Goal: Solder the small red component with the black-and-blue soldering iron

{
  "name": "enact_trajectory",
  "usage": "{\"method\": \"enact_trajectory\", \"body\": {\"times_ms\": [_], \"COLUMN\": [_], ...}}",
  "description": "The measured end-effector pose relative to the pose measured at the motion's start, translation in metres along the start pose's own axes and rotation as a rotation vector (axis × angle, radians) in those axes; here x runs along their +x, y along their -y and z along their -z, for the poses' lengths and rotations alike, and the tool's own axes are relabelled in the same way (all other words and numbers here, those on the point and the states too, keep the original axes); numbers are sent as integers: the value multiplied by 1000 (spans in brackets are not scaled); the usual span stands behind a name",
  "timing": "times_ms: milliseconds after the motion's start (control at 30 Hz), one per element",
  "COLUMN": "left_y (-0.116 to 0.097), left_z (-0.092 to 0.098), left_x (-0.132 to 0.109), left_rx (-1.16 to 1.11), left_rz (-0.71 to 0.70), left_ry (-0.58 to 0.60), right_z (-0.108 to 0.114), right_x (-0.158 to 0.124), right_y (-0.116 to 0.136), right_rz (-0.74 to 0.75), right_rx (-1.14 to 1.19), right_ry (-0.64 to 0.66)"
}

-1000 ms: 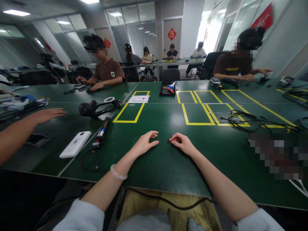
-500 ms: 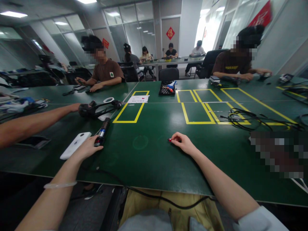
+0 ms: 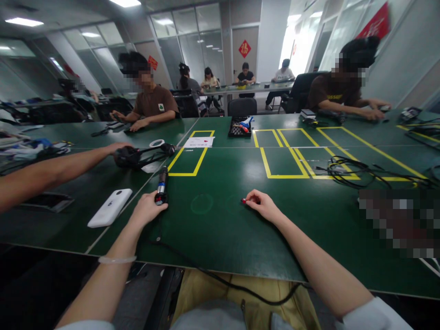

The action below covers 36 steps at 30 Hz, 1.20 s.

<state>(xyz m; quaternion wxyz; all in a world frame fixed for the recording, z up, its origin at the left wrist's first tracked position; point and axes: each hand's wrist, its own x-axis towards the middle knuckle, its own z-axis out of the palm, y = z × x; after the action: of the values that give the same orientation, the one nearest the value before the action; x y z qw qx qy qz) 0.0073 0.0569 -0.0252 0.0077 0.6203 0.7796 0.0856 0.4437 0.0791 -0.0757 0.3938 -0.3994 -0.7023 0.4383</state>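
Observation:
My left hand point(image 3: 145, 211) is closed around the lower end of a black cylindrical tool with a silver and blue band point(image 3: 162, 181), which stands tilted over the green table point(image 3: 213, 238). Its exact kind cannot be made out. My right hand point(image 3: 264, 204) rests low at the table with thumb and fingertips pinched on a small red piece point(image 3: 244, 201), mostly covered by the fingers. Left of my left hand lies a white slab like a power bank or phone point(image 3: 110, 208). A black cable point(image 3: 192, 266) runs along the table edge in front of me.
Another person's arm point(image 3: 62, 167) reaches in from the left to a black headset-like device point(image 3: 130, 158). Farther back are a tape roll point(image 3: 156, 143), a paper sheet point(image 3: 199, 142), a black tray with tools point(image 3: 239, 126) and yellow tape outlines. Black cables point(image 3: 347, 169) lie at right.
My left hand has moved right with the cylindrical tool, away from the white slab, and the tool stands more upright. The right hand stays nearly in place, still pinching the red piece.

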Motion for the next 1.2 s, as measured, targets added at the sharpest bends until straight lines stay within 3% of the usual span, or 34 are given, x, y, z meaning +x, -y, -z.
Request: {"method": "enact_trajectory", "body": {"times_ms": [100, 333, 500, 700, 1200], "left_y": [-44, -170, -228, -253, -265], "left_z": [-8, -33, -45, -48, -50], "left_x": [-6, -32, -50, -61, -61], "left_rx": [-45, -183, -262, -301, -206], "left_rz": [-94, -304, -460, -510, -483], "left_ry": [58, 40, 58, 72, -45], "right_z": [0, 2, 3, 3, 5], "right_x": [0, -1, 0, -1, -2], "right_y": [-1, -2, -3, -8, 0], "right_rz": [6, 70, 124, 154, 67], "right_rx": [0, -79, -120, -202, -212], "right_ry": [-5, -70, -100, -89, -155]}}
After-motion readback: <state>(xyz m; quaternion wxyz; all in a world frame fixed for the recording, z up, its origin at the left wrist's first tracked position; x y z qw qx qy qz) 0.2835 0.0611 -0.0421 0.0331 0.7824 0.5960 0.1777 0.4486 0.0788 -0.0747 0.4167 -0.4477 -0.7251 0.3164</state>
